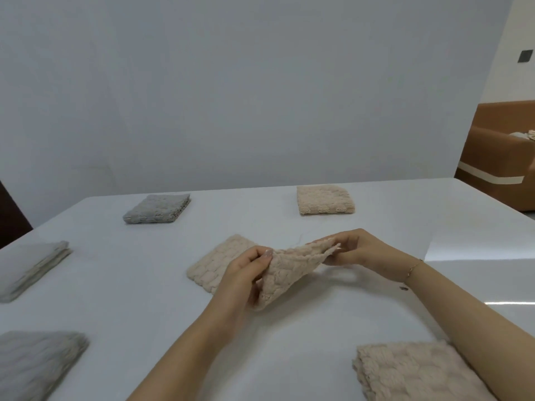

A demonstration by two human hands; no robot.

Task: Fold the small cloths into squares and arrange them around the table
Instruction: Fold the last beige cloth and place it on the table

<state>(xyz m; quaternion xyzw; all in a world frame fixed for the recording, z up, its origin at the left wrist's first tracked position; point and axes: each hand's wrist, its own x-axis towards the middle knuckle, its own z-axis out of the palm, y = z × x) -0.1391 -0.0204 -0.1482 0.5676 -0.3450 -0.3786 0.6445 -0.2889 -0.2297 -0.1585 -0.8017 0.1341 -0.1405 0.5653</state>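
Note:
A beige textured cloth [292,267] lies partly on the white table [144,285] at its middle, with its near half lifted and folded over. My left hand [246,273] pinches the lifted cloth at its left corner. My right hand [356,250] pinches the opposite corner, a little above the table. Folded squares lie around: a grey cloth [157,209] at the far left, a beige cloth [324,200] at the far right, a beige cloth [411,371] near right under my right forearm, and two grey cloths, the first grey cloth [31,267] and the second grey cloth [37,363], along the left edge.
A pale grey wall stands behind the table. A brown sofa [498,157] sits past the table's far right corner. A dark object [11,215] shows at the left edge beyond the table.

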